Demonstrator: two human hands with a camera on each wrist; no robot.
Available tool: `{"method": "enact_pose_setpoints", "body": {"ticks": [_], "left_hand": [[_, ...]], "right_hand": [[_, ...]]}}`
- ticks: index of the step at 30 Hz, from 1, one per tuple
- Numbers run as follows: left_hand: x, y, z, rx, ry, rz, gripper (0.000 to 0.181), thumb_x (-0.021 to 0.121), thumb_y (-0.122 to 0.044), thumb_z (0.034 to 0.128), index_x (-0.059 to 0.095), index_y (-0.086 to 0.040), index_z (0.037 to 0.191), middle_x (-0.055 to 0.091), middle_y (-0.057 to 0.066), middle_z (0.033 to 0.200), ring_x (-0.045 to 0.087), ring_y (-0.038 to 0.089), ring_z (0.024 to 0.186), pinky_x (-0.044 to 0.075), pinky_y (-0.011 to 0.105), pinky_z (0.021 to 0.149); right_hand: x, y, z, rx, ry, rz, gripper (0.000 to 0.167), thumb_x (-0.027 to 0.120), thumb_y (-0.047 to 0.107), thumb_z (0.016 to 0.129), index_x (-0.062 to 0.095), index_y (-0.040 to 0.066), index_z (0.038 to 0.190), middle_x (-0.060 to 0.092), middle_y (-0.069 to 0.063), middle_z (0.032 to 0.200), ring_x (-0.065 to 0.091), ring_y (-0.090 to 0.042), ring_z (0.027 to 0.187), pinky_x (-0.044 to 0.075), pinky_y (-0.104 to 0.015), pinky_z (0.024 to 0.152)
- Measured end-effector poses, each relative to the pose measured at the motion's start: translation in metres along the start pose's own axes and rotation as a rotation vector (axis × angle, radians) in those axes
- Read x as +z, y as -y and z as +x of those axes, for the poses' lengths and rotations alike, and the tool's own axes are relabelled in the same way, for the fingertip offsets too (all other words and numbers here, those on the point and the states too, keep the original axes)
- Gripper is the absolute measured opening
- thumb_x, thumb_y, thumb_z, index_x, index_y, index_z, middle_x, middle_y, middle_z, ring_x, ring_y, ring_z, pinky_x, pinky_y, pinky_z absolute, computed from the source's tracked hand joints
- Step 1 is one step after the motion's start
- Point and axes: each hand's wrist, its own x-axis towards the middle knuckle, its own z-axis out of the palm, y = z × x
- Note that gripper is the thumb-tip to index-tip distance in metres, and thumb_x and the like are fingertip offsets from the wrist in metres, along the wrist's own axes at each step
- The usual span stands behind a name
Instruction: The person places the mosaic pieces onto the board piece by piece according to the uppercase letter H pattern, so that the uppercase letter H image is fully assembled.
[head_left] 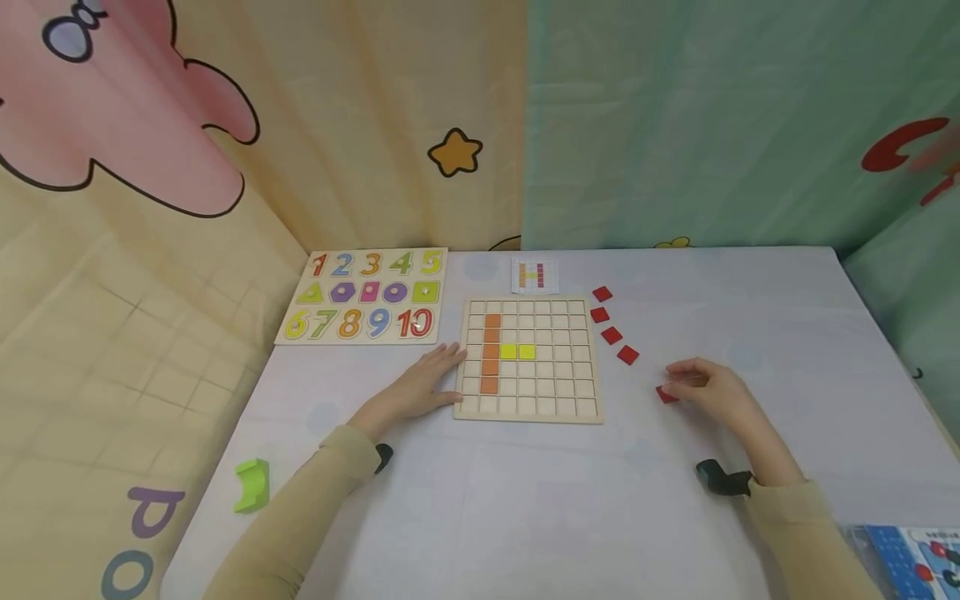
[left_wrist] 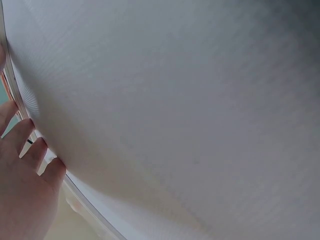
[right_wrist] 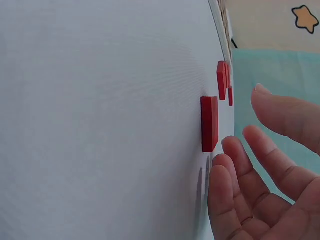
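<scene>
**Left hand (head_left: 414,387) is bracing, it seems, the grid board (head_left: 564,389), while the right hand (head_left: 712,392) is framing a red tile (head_left: 664,397)**

Near the left edge of the worktop (head_left: 517,500), a green curved block (head_left: 252,485) is lying by itself, apparently kept aside. Toward the far left corner, the number board (head_left: 357,303) is holding the numerals 1 to 10, with a middle row of coloured shapes.

The left hand is spreading its fingers, tips touching the left side of the grid board, probably to stop it sliding; it is pinching nothing. The grid board is lying nearer the far edge than the near one. Its cells are holding five orange tiles (head_left: 491,351), stacked in one column, and two yellow tiles (head_left: 508,352), running rightward from the column's middle.

Just beyond the board, toward the far edge, a small card (head_left: 536,275) is showing orange, yellow and red squares; it is presumably lying there for easy viewing.

Right of the grid board, four loose red tiles (head_left: 611,336) are forming a slanting line, likely spaced for easy picking. The fifth is lying nearer the right edge, beside the right hand. That hand is keeping thumb and bent fingers apart, pinching nothing; whether it is touching the tile, I cannot tell.

At the near right corner, a printed packet (head_left: 911,558) is showing partly.
</scene>
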Motion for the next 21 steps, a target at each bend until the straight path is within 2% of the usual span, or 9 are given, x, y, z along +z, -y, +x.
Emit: {"method": "enact_pose_setpoints", "body": {"ticks": [7,13,21], "left_hand": [[0.001,0.000,0.000,-0.005,-0.003,-0.001,0.077,0.068,-0.032,0.0928,0.029,-0.010,0.156,0.018,0.012,0.165,0.011,0.033,0.153,0.013,0.051,0.125],[0.001,0.000,0.000,-0.012,0.000,0.001,0.078,0.068,-0.033,0.0925,0.029,-0.010,0.156,0.018,0.011,0.165,0.011,0.033,0.153,0.013,0.051,0.125],[0.000,0.000,0.000,-0.006,0.000,0.012,0.078,0.068,-0.034,0.0927,0.028,-0.010,0.156,0.018,0.012,0.165,0.011,0.034,0.153,0.013,0.051,0.125]], "right_hand": [[0.009,-0.006,0.003,0.001,-0.037,-0.033,0.053,0.071,0.030,0.090,0.057,-0.003,0.129,0.062,-0.026,0.118,0.059,-0.035,0.103,0.050,-0.033,0.079],[0.013,-0.002,0.002,-0.013,-0.051,-0.111,0.050,0.071,0.026,0.089,0.058,-0.005,0.125,0.060,-0.026,0.115,0.057,-0.035,0.100,0.052,-0.036,0.077],[0.015,-0.001,0.002,-0.012,-0.059,-0.123,0.046,0.072,0.025,0.089,0.059,-0.004,0.122,0.065,-0.022,0.107,0.059,-0.031,0.094,0.051,-0.037,0.077]]}}
